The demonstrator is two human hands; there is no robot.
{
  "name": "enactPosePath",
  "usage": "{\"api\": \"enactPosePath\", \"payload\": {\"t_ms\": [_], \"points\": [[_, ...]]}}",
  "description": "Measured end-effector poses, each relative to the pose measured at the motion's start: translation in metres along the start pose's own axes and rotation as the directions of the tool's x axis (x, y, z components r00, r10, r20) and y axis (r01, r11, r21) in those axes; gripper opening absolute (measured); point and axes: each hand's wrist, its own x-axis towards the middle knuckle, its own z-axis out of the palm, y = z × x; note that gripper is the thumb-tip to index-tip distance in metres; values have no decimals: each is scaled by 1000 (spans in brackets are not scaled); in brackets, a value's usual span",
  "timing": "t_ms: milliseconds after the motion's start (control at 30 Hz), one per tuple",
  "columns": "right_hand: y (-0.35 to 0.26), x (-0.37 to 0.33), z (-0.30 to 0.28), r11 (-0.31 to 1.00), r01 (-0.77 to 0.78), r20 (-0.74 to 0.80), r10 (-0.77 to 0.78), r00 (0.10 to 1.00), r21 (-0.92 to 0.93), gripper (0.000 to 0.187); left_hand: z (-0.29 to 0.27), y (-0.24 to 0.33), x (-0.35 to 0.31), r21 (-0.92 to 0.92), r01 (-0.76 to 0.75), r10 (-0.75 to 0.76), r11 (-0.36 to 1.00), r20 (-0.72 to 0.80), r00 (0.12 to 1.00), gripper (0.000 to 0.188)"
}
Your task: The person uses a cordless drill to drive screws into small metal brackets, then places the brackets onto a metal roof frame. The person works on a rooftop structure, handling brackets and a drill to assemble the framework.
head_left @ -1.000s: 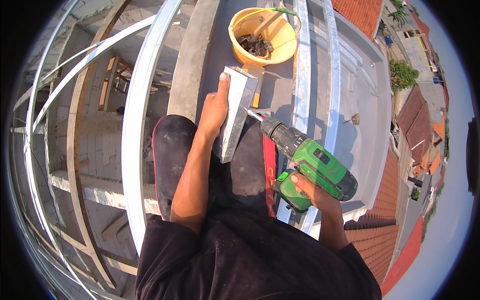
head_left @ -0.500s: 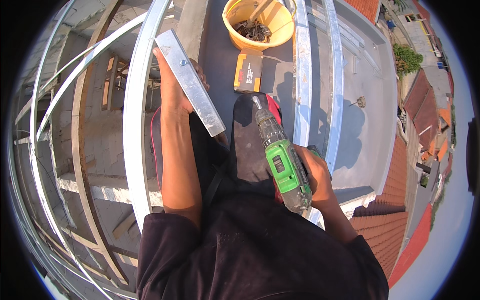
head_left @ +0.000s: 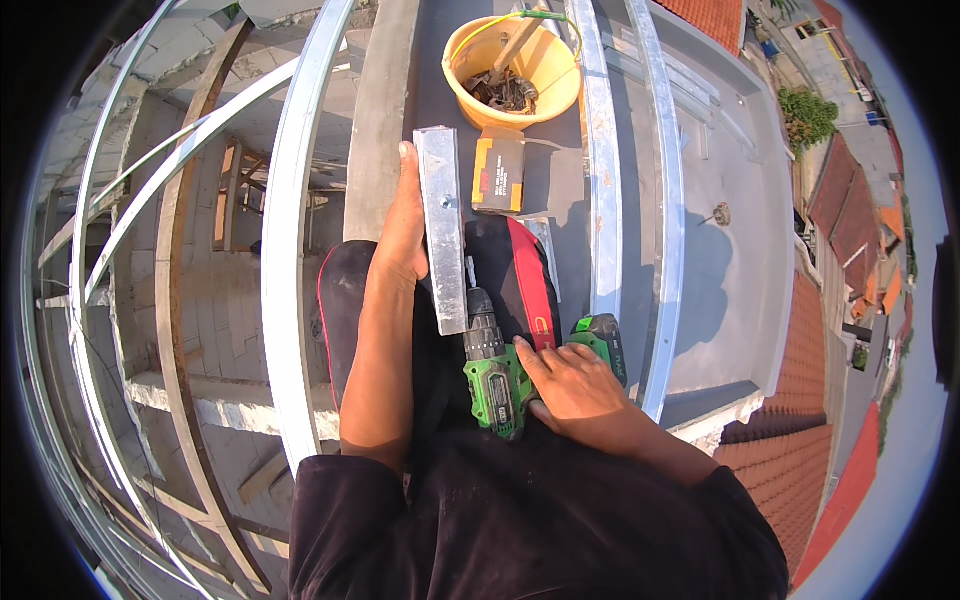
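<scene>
My left hand (head_left: pixel 403 215) is closed on a short piece of silvery metal channel (head_left: pixel 442 270), held upright along its left side. A screw (head_left: pixel 446 202) sits in its upper face. My fingers behind the channel are hidden. Across my lap lies a green and black cordless drill (head_left: pixel 493 395), its chuck beside the channel's lower end and its bit partly covered. My right hand (head_left: pixel 580 395) is over the drill's handle, fingers bent around it, between the body and the battery (head_left: pixel 603 345).
Ahead stand a small dark and orange cardboard box (head_left: pixel 498 172) and a yellow bucket (head_left: pixel 462 85) with a wooden handle and loose metal pieces inside. Long metal rails (head_left: pixel 604 180) run on my right. On my left, another rail (head_left: pixel 290 250) and a wooden beam (head_left: pixel 172 280) span an open drop.
My left hand has brought the channel right and down, turning it nearly upright. The drill has moved left and down onto my lap, and my right hand has turned over its handle.
</scene>
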Motion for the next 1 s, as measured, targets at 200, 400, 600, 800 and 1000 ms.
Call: {"api": "enactPosePath", "payload": {"t_ms": [200, 400, 600, 800, 1000], "points": [[-4, 9, -39, 991, -23, 11, 24, 1000, -128, 64, 18, 8, -12, 185, -17, 40, 983, -123, 992, 85], [36, 88, -82, 921, 54, -471, 147, 870, 387, 33, 10, 13, -16, 190, 40, -22, 981, -96, 995, 89], [29, 160, -69, 838, 246, -644, 153, 750, 486, 25, 5, 18, -15, 181, 25, 0, 983, -138, 990, 86], [23, 172, -64, 834, 243, -630, 152, 762, 495, 27, 1, 21, -13, 275, -25, 109, 961, -293, 950, 97], [35, 178, -74, 866, 255, -705, 144, 695, 429, 20, 13, 35, -5, 369, -59, 177, 928, -295, 939, 91]]}}
